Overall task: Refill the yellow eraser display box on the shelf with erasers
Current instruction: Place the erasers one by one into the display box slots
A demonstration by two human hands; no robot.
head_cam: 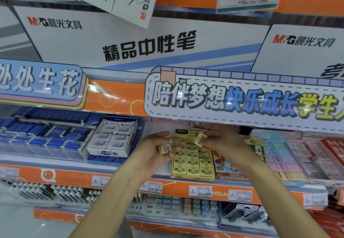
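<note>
Yellow eraser display box (193, 177) sits between white eraser box (109, 144) and pastel boxes (290, 155); our left hand (158, 148) and right hand (221, 141) each grip an eraser (164, 148) above it.

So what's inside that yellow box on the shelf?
The yellow box holds rows of pale yellow erasers with a rabbit print. Its back rows are hidden by the left hand and right hand.

Both bare forearms reach up and forward, converging. The left hand (156, 146) cups palm-up, fingers curled closed. The right hand (219, 139) pinches with thumb and fingertips.
</note>
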